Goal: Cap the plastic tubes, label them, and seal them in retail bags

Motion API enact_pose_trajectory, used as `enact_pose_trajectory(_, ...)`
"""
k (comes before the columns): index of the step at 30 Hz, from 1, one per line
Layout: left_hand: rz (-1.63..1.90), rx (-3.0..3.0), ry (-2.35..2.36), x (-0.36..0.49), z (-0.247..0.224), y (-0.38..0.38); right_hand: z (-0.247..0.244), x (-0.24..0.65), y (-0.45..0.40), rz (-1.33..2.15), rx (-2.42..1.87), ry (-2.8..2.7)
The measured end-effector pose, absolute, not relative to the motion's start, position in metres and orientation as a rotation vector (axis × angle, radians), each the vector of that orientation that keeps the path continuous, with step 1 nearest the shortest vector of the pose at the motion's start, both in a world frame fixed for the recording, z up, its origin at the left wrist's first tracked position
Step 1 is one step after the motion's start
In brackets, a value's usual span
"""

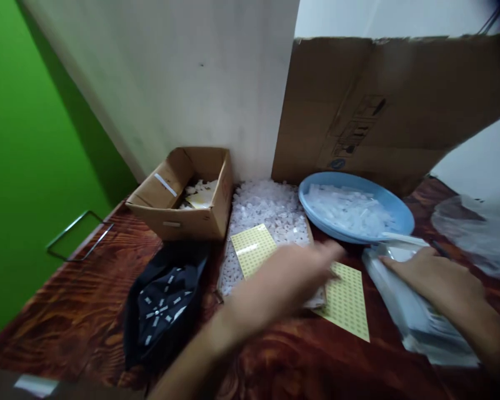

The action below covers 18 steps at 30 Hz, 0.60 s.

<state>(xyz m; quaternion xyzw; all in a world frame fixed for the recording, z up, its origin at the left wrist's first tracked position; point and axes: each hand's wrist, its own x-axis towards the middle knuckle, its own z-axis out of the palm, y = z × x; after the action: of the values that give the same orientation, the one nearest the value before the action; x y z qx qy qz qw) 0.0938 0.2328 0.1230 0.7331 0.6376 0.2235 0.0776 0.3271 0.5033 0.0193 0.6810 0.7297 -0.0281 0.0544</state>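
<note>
My left hand [281, 280], smeared by motion, is over the front of a shallow box of small clear plastic pieces [266, 205], between two yellow sticker sheets. Whether it holds anything cannot be made out. One yellow sheet [250, 244] lies on the clear pieces; the other yellow sheet [348, 303] rests partly on the table to the right. My right hand [433, 278] has its fingers on a stack of clear plastic bags [400, 311], thumb apart from the rest. A blue basin [404, 222] holding clear plastic parts stands just behind the stack.
An open cardboard box [187, 222] with scraps sits at the back left. In front of it lies a black cap [166, 305]. A large cardboard panel [383, 111] stands behind the basin. Clear plastic wrap [479, 233] is at the far right, a metal handle [79, 236] at the left edge.
</note>
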Motion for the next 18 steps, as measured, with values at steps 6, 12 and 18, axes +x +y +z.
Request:
enact_pose_trajectory(6,1.224,1.395,2.909,-0.072,0.171,0.212,0.025,0.324,0.49,-0.091,2.099,2.263)
enact_pose_trajectory(12,0.909,0.865,3.223,-0.128,0.147,0.222,0.03,0.319,0.482,-0.039,2.094,2.341)
enact_pose_trajectory(18,1.124,0.855,3.31,-0.143,0.135,0.221,0.022,0.323,0.485,-0.007,2.123,2.402)
